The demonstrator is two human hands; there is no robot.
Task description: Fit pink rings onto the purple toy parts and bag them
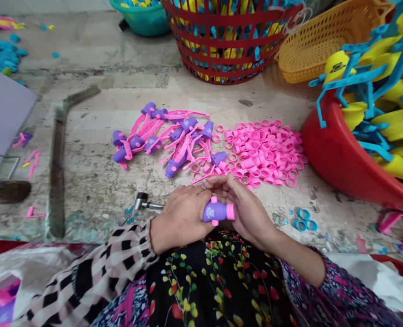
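Observation:
My left hand is closed around a small purple plastic toy part with pink side knobs and a pale printed mark. A pink ring sits on the part's right end. Cupped beside that end is my right hand, its fingers stretched out toward the left hand's fingers; whether its palm touches the ring I cannot tell. Just ahead lies a heap of loose pink rings. To its left are several purple parts with long pink arms. A small metal-headed hammer lies left of my left hand.
A red basket of yellow and blue parts stands at the back, beside an orange basket. A red tub of similar parts is at right. Three blue rings lie near the front edge. A worn bar lies left.

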